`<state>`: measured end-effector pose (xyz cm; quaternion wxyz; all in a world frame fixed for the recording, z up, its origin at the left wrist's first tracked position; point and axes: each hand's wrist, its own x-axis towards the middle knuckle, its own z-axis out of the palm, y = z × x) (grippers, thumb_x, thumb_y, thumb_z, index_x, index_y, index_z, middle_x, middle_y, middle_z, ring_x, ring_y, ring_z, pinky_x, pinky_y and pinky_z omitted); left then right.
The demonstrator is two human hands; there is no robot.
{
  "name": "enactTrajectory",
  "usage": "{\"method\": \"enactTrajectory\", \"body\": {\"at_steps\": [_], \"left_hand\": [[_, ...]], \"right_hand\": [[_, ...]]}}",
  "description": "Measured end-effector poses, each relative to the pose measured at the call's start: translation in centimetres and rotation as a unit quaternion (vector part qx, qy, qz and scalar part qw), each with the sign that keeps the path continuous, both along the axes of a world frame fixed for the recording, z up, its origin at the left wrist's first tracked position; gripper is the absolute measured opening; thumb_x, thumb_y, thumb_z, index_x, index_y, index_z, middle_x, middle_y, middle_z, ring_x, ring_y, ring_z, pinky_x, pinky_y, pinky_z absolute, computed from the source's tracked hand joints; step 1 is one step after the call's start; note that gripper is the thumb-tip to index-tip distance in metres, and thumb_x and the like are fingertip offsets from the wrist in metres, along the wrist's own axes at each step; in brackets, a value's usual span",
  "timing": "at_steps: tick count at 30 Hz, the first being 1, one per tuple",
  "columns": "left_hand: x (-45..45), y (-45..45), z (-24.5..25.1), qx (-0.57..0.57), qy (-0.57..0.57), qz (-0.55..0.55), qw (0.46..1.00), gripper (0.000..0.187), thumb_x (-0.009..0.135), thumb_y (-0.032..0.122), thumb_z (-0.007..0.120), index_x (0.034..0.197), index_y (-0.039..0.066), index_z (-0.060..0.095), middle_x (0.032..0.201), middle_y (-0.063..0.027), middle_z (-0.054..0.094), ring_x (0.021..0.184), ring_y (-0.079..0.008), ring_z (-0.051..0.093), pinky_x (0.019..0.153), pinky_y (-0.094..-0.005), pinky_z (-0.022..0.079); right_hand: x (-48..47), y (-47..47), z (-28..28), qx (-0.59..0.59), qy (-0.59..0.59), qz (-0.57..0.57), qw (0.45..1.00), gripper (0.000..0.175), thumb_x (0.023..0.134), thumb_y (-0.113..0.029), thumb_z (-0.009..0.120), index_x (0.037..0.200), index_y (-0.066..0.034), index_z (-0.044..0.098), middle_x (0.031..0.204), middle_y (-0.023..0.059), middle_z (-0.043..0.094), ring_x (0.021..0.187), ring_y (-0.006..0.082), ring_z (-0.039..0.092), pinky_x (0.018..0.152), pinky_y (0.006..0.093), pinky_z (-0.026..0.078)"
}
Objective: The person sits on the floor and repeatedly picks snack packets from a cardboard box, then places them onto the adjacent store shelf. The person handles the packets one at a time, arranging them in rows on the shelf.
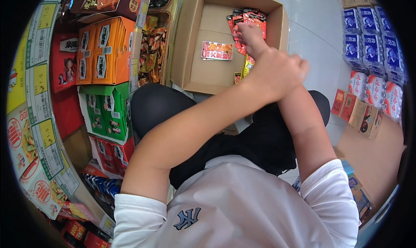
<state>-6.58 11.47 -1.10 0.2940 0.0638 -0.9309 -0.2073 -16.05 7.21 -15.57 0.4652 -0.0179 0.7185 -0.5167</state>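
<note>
An open cardboard box (195, 80) lies on the floor before my knees. My right hand (252, 38) is above a pile of red snack packets (261, 18) in its far right corner, fingers loosely apart, with nothing visible in them. Across my right forearm near the wrist rests my left hand (281, 69); its fingertips are blurred, so their grip is unclear. One red-and-white packet (217, 50) lies flat and apart on the box's bottom. Yellow packets (248, 64) are partly hidden behind my left forearm.
Close on the left stands a shelf with orange snack boxes (104, 51), green boxes (107, 113) and price tags (40, 79). A wicker basket (168, 36) holds wrapped snacks. At right are bottle packs (364, 36) and a cardboard sheet (367, 153) on the tiled floor (312, 33).
</note>
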Motion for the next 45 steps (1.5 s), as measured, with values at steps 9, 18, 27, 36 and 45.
{"method": "enactTrajectory", "body": {"at_steps": [9,18,27,36,45], "left_hand": [[-0.6,0.9,-0.7,0.037,-0.01,-0.085,0.996,0.01,0.069,0.012,0.068,0.069,0.005,0.061,0.063,-0.0086,0.065,0.055,-0.0247,0.069,0.045,-0.0377,0.051],[-0.8,0.0,-0.8,0.056,-0.031,-0.073,0.995,0.011,0.067,0.013,0.068,0.065,0.005,0.061,0.06,-0.009,0.065,0.057,-0.0242,0.07,0.046,-0.0357,0.051],[-0.7,-0.7,-0.4,0.053,-0.063,-0.071,0.994,0.01,0.067,0.014,0.069,0.066,0.005,0.064,0.062,-0.0081,0.066,0.058,-0.0224,0.069,0.047,-0.0349,0.051],[-0.8,-1.6,-0.4,0.08,-0.065,-0.054,0.993,0.013,0.064,0.015,0.069,0.065,0.003,0.063,0.063,-0.0101,0.065,0.057,-0.0226,0.068,0.046,-0.0354,0.051],[-1.0,-1.9,-0.6,0.084,-0.071,-0.043,0.993,0.013,0.063,0.015,0.069,0.066,0.003,0.064,0.063,-0.0104,0.065,0.057,-0.0224,0.068,0.047,-0.0346,0.051]], "right_hand": [[-1.9,2.7,-12.1,0.07,0.016,0.001,0.997,0.007,0.092,-0.011,0.064,0.094,-0.0046,0.061,0.085,0.0066,0.068,0.067,0.0152,0.066,0.054,0.0279,0.049],[0.0,5.9,-20.0,0.199,0.167,0.097,0.961,0.016,0.082,-0.001,0.069,0.097,0.001,0.063,0.084,0.0056,0.066,0.067,0.0185,0.066,0.059,0.0324,0.057],[-0.1,6.6,-28.0,0.245,0.264,0.143,0.922,0.025,0.078,-0.006,0.073,0.099,-0.0001,0.061,0.077,0.0075,0.067,0.059,0.0174,0.067,0.055,0.0314,0.054],[1.4,5.8,-26.3,0.276,0.24,0.163,0.916,0.034,0.074,-0.023,0.086,0.088,-0.0036,0.062,0.075,0.0096,0.07,0.06,0.0171,0.067,0.062,0.034,0.054],[2.4,4.7,-23.5,0.309,0.238,0.188,0.902,0.038,0.074,-0.031,0.088,0.081,-0.0028,0.064,0.081,0.0097,0.072,0.075,0.0219,0.07,0.072,0.0361,0.054]]}}
